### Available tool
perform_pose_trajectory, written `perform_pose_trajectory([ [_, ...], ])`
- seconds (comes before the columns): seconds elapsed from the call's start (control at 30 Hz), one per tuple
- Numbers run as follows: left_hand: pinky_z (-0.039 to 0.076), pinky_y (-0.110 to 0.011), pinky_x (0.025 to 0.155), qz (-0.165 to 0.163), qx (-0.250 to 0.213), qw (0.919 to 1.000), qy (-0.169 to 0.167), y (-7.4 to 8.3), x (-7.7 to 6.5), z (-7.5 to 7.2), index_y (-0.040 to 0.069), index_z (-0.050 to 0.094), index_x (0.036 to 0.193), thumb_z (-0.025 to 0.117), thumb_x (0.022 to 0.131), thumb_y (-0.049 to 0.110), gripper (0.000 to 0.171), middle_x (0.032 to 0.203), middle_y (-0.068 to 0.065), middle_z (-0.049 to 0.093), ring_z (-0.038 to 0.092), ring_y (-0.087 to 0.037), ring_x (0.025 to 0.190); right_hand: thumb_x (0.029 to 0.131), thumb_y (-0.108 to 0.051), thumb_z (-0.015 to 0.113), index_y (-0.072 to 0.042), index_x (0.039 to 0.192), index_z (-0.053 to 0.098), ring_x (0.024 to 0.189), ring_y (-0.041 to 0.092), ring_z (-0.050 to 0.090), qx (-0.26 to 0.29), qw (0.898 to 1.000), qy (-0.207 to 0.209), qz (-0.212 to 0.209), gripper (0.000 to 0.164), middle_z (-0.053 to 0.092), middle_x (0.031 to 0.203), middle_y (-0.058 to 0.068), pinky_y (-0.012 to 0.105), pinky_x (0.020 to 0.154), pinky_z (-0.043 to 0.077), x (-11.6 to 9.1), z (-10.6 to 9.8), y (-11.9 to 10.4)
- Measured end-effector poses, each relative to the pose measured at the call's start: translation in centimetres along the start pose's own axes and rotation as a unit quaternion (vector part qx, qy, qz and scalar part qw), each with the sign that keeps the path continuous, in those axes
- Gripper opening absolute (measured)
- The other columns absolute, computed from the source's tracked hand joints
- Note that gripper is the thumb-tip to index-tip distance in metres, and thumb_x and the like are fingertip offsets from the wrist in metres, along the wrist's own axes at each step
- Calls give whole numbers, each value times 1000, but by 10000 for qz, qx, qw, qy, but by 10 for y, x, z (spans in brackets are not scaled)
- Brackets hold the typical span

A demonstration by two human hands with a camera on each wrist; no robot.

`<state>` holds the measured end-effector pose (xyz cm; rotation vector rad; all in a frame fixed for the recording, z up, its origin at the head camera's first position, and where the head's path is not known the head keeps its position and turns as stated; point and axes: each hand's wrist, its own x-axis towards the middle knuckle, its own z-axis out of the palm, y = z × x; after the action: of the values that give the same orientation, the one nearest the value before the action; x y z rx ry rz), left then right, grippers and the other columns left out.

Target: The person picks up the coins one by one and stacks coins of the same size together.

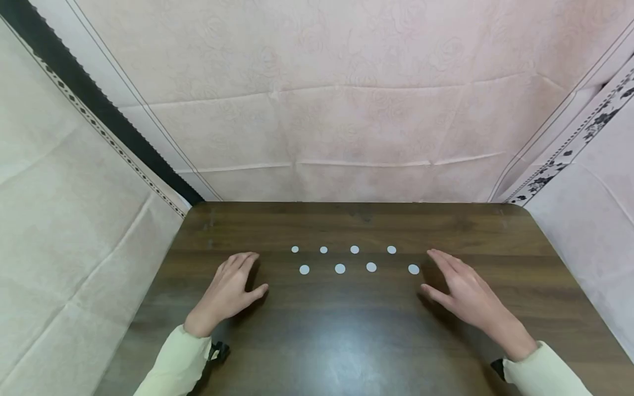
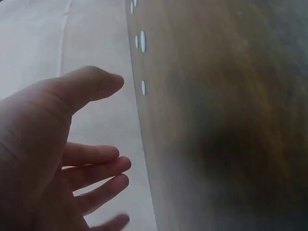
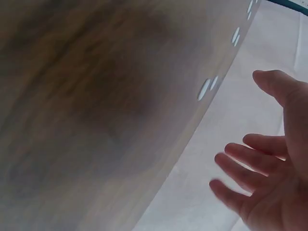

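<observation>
Several small white discs (image 1: pixel 339 268) lie in two rows on a dark wooden table (image 1: pixel 317 324). To their left is my left hand (image 1: pixel 230 289), thumb spread away from the fingers, holding nothing. My right hand (image 1: pixel 468 294) is on the other side, also holding nothing, its fingertips close to the rightmost disc (image 1: pixel 413 269) but apart from it. Loosely extended fingers (image 2: pixel 98 171) show in the left wrist view, beside a white disc (image 2: pixel 143 88) farther off. In the right wrist view the other hand's fingers (image 3: pixel 250 163) are spread, with discs (image 3: pixel 204 89) beyond.
A pale patterned cloth (image 1: pixel 346 126) hangs behind the table's far edge. Light cloths stand at the left (image 1: pixel 74 247) and right (image 1: pixel 594 203) sides, and a dark strip (image 1: pixel 109 110) runs down the left corner.
</observation>
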<state>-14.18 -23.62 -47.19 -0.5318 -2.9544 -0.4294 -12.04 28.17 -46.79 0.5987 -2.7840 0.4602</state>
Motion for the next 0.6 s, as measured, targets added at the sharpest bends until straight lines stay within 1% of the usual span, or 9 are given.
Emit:
perform_pose_trajectory([
  [0.13,52,-57,105,23,-270,9995,133,5,5,-1,-6,59,140,81,90,35,68,137,-20,62,58,-38,126,86,-27,86,0,145,55,126,42,64,339,9994,91,33,72,62,141,21,61,96,55,8,4,-8],
  [0.23,55,-54,101,31,-371,9992,165,8,8,-1,-7,61,136,82,89,32,64,131,-20,63,61,-37,120,86,-26,87,1,141,58,120,39,68,465,9989,73,-32,68,66,133,18,57,94,57,15,9,-14],
  [0.37,55,-53,100,112,-458,9988,149,12,12,1,-8,63,132,83,88,29,61,128,-20,63,61,-36,116,85,-24,88,3,133,63,109,33,71,585,9981,-15,-202,61,69,124,16,51,89,60,24,16,-23],
  [0.47,51,-56,108,154,-547,9983,99,15,15,3,-8,63,132,82,89,28,59,127,-20,63,62,-37,118,85,-23,87,4,130,65,102,29,71,733,9968,-159,-279,57,70,121,14,45,84,61,31,20,-30],
  [0.53,49,-58,110,164,-596,9981,54,17,18,5,-8,63,132,82,89,28,59,127,-20,63,62,-37,118,86,-23,87,4,129,66,102,27,71,819,9957,-300,-304,54,70,122,14,43,84,61,36,22,-36],
  [0.6,50,-57,109,174,-653,9977,-7,19,19,7,-8,62,133,82,90,27,59,128,-20,63,63,-36,117,87,-24,86,4,128,67,102,26,71,829,9950,-406,-374,53,70,121,14,42,84,61,42,25,-41],
])
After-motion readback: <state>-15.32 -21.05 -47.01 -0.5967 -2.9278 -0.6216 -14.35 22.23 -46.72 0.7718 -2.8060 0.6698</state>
